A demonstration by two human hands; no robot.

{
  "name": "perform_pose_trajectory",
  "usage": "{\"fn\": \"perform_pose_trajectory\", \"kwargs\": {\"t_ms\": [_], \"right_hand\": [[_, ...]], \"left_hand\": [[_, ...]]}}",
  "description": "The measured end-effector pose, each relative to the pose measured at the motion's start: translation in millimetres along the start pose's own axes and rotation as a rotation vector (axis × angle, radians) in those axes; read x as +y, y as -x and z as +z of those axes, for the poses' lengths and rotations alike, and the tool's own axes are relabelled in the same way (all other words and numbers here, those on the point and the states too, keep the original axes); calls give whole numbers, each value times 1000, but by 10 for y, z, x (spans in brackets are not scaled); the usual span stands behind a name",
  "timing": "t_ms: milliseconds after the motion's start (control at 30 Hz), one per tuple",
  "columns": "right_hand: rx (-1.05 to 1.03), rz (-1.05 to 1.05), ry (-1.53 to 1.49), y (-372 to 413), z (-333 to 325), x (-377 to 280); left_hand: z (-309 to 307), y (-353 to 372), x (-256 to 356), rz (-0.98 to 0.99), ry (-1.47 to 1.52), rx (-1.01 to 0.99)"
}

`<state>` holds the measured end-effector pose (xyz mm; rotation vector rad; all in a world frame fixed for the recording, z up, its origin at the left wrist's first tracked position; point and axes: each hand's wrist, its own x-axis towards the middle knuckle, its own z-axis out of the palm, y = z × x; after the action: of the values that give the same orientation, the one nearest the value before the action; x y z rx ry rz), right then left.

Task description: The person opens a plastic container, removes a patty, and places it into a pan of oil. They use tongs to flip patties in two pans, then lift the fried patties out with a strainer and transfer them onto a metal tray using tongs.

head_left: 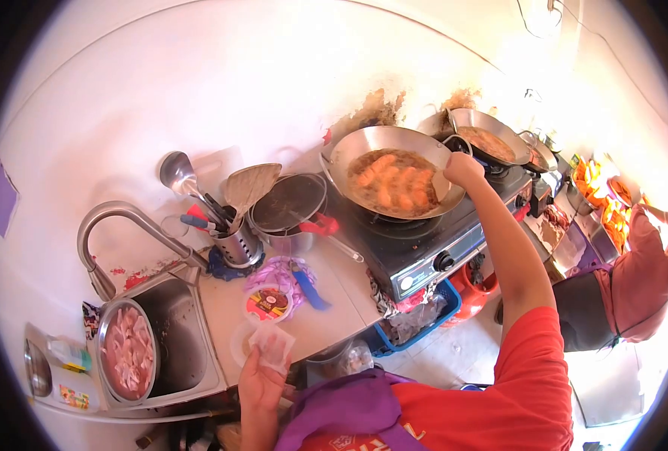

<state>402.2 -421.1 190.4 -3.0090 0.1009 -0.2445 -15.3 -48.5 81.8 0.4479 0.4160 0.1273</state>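
Note:
My right hand point(465, 170) is closed on the handle of a turner whose blade point(442, 184) reaches into the near wok point(340, 156). Orange-brown pieces of food point(396, 183) lie in bubbling oil in that wok, on the black gas stove point(394, 244). Low over the counter, my left hand point(262, 382) pinches a thin whitish, translucent sheet point(272, 347) between its fingers. Just beyond it are a round red-labelled lid point(268, 302), a purple-and-white plastic bag point(283, 270) and a blue object point(309, 290).
The sink point(180, 347) holds a bowl of raw meat point(129, 353) under a curved faucet point(127, 209). A utensil holder point(238, 246) and a strainer pot point(289, 203) stand by the wall. Farther right are another wok point(488, 135) and a co-worker point(634, 286). Below sits a blue crate point(423, 319).

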Motion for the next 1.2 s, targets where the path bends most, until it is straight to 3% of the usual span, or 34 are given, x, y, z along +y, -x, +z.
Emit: {"fn": "perform_pose_trajectory", "kwargs": {"t_ms": [67,267,467,600,700,733,800,867,1000,1200], "right_hand": [[-49,5,-41,-70,68,-15],[26,-144,254,47,-68,-185],[132,-232,191,212,-456,-172],[266,-400,-286,767,-713,-280],[-103,-481,-821,1618,-925,-610],[-271,-486,-958,1907,-882,-715],[-289,-962,-867,2309,-573,-913],[-192,-1203,-698,2616,-212,-1199],[-139,-1053,-721,2835,736,-1680],[7,-1172,-675,3031,1169,-2378]], "left_hand": [[-23,4,-16,-5,27,-1],[-9,-11,-30,4,29,-10],[42,1,-9,65,-31,44],[-45,-15,58,205,-212,60],[16,1,149,231,-223,236],[-7,31,183,211,-124,149],[-44,38,223,183,72,-43],[73,79,254,248,-100,26],[-216,202,353,403,-474,178],[-637,396,565,476,-375,359]]}}
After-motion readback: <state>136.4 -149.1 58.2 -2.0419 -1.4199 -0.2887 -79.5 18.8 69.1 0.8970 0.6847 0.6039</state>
